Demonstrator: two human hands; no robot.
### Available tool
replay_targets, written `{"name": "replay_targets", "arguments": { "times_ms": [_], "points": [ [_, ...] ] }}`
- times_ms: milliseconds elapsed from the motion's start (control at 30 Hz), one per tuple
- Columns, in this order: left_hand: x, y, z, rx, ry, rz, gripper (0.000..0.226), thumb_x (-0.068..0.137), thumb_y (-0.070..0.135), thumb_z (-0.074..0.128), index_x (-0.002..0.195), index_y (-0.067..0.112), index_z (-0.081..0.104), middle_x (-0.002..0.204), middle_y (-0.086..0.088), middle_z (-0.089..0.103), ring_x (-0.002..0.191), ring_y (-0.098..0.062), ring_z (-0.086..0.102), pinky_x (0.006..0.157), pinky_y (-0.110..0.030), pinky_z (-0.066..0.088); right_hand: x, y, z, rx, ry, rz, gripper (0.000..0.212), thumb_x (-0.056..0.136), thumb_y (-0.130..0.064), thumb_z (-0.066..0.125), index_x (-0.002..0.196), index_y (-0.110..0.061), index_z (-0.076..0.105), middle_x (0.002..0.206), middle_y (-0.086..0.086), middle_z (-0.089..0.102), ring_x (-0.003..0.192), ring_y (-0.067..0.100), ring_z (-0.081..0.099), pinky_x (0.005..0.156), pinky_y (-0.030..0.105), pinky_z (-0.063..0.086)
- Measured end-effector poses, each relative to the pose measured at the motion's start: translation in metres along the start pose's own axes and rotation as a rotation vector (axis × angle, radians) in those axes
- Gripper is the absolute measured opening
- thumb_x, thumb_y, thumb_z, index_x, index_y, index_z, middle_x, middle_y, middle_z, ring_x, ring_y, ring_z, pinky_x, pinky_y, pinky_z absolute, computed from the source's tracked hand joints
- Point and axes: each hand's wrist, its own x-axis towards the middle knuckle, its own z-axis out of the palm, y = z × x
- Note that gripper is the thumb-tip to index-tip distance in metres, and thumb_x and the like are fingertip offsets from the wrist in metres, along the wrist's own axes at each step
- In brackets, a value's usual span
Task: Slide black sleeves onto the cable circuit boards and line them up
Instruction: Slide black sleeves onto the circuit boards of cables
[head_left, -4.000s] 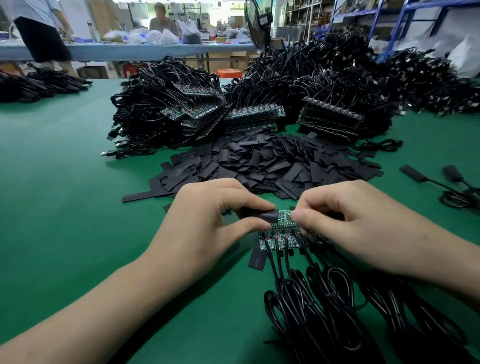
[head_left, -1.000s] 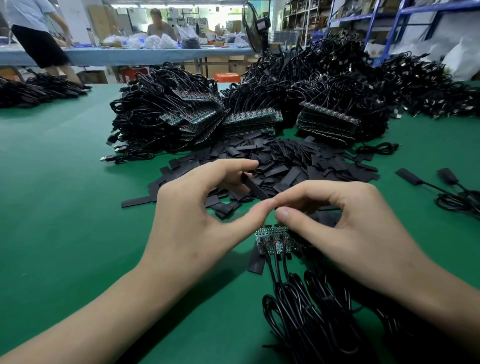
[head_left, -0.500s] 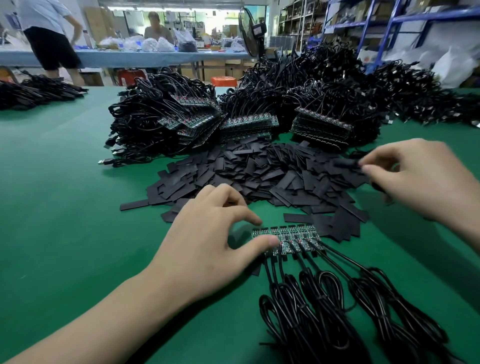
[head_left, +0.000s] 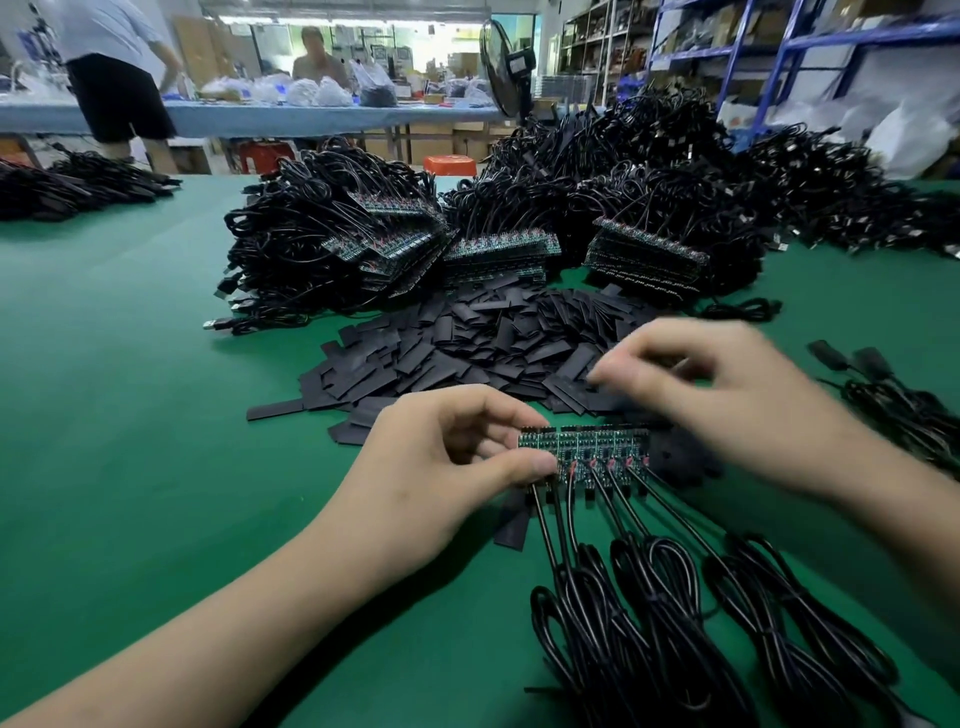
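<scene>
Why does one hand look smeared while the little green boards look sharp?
Head view: the right hand is motion-blurred, fingertips most; the left hand and the row of small green circuit boards it pinches are crisp; blue metal shelving leans, wide-angle.

Sleeves (head_left: 483, 348) lie behind the circuit boards (head_left: 587, 449), cables (head_left: 675, 623) in front.

Matt sleeves (head_left: 498, 343), glossy cables (head_left: 675, 613)
</scene>
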Motion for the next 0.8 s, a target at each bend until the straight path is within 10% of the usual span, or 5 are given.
{"name": "replay_targets", "arguments": {
  "times_ms": [233, 800],
  "points": [
    [0.002, -0.001, -0.001, -0.072, 0.033, -0.016, 0.028, 0.063, 0.037, 0.084, 0.083, 0.017, 0.078, 0.077, -0.006, 0.075, 0.067, -0.009, 0.065, 0.065, -0.017, 0.052, -0.010, -0.009, 0.029, 0.196, -0.163, -0.016, 0.010, 0.087, -0.041, 0.074, 0.085, -0.032, 0.076, 0.086, -0.012, 0.075, 0.083, 0.003, 0.069, 0.085, 0.034, 0.053],
    [0.003, 0.007, -0.010, -0.306, -0.162, -0.123, 0.014, 0.069, 0.027, 0.078, 0.077, 0.017, 0.081, 0.071, -0.003, 0.072, 0.062, -0.009, 0.064, 0.065, -0.016, 0.052, -0.011, -0.006, 0.034, 0.706, -0.300, 0.089, 0.014, 0.084, -0.027, 0.074, 0.088, -0.015, 0.078, 0.084, 0.003, 0.076, 0.075, 0.008, 0.066, 0.072, 0.016, 0.051]
  ]
}}
